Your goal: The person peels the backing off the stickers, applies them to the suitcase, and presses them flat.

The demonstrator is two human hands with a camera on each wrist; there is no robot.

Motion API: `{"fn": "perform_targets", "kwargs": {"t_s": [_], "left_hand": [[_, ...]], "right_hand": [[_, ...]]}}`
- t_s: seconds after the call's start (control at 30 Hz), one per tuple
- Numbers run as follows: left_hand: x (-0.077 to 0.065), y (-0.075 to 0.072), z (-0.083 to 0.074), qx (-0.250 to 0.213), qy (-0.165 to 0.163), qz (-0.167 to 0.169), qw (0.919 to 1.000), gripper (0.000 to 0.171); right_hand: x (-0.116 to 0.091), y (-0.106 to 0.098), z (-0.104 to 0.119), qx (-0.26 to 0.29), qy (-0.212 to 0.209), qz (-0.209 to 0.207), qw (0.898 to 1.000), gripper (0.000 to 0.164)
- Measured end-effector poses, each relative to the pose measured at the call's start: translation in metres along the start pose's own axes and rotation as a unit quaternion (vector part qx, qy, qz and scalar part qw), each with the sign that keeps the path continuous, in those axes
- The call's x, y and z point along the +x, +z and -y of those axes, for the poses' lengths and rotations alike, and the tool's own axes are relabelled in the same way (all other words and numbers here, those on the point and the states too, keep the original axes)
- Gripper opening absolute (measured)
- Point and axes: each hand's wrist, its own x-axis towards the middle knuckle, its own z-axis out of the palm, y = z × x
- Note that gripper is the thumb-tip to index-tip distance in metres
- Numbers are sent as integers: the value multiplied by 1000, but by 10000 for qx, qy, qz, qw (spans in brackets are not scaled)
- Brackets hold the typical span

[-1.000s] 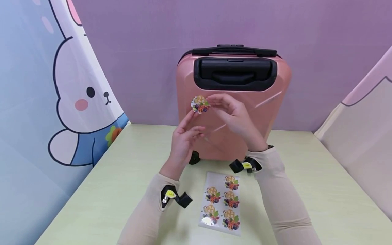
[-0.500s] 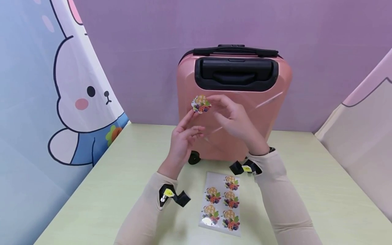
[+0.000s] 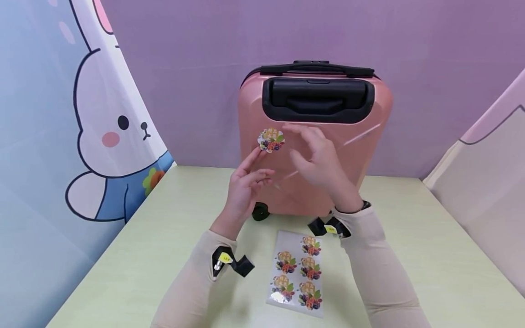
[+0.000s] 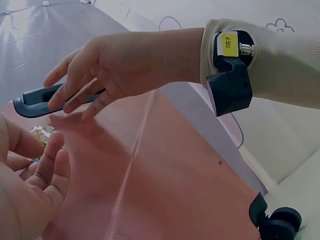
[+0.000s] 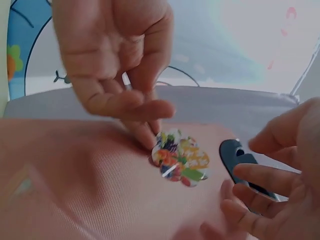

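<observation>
A scalloped round sticker [image 3: 271, 140] printed with colourful fruit is in front of the upper left of a pink suitcase [image 3: 303, 191]. My left hand [image 3: 246, 187] pinches it by its lower left edge, with the other fingers loosely bent. In the right wrist view the sticker [image 5: 181, 158] faces the camera, beside the fingertips of my left hand [image 5: 117, 55]. Whether its back touches the suitcase, I cannot tell. To its right, my right hand [image 3: 321, 159] is apart from it, fingers extended and holding nothing. The left wrist view shows that right hand [image 4: 115, 65] over the suitcase.
Nearer on the pale table [image 3: 135, 255] lies a sticker sheet [image 3: 293, 278] with several fruit stickers. The suitcase stands upright against a purple backdrop [image 3: 184, 82], its black handle [image 3: 317, 98] at the top. A bunny-printed curtain [image 3: 102, 123] hangs at the left.
My right hand has drawn away from the sticker to the right, and its fingers have spread. My left hand and the sticker have stayed almost in place.
</observation>
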Motion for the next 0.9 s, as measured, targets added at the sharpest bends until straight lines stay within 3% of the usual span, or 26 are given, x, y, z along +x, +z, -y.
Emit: {"fn": "perform_targets", "kwargs": {"t_s": [0.1, 0.23, 0.33, 0.5, 0.77, 0.9], "left_hand": [[0, 0, 0, 34, -4, 13, 10000, 61], [0, -2, -1, 77, 8, -18, 10000, 60], [1, -4, 0, 158, 41, 9, 9999, 59], [4, -10, 1, 241, 62, 40, 9997, 58], [8, -21, 4, 225, -97, -83, 9997, 48], [11, -24, 5, 5, -94, -161, 9998, 42]], "right_hand": [[-1, 0, 3, 273, -176, -370, 9988, 38], [-1, 0, 6, 926, -74, -481, 9945, 30], [-1, 2, 6, 1477, 360, -432, 9874, 28], [0, 10, -3, 2376, 1004, -247, 9659, 25], [-1, 23, -21, 3085, 1133, 124, 9444, 20], [5, 21, -20, 3198, 1179, 61, 9401, 22]]}}
